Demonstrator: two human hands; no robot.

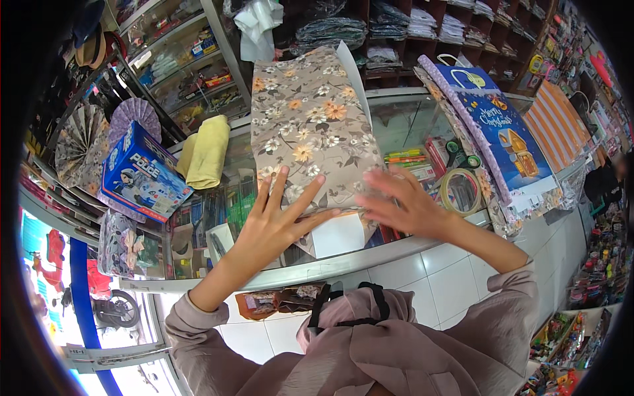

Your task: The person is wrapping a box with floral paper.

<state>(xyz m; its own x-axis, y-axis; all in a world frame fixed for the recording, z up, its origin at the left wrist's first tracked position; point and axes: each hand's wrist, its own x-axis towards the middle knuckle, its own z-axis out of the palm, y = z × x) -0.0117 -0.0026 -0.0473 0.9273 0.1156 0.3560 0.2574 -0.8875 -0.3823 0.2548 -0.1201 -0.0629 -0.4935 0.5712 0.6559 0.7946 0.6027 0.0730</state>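
Floral wrapping paper (312, 119) in greyish brown, with orange and white flowers, covers a broad flat shape on the glass display counter (317, 266). Its white underside (339, 236) shows on a flap at the near edge, and another pale strip runs along the far right side. With fingers spread, my left hand (282, 218) presses flat on the paper's near left part. My right hand (403, 200), slightly blurred, is at the near right corner with its fingers apart; whether it touches the paper I cannot tell. Neither hand grips anything.
Right of the paper lie a roll of clear tape (460, 192), scissors (450, 153) and a blue Christmas gift bag (500, 123). On the left stand a blue toy box (146, 173), a folded yellow cloth (208, 152) and a floral-wrapped package (117, 242). Stocked shelves (396, 29) rise behind.
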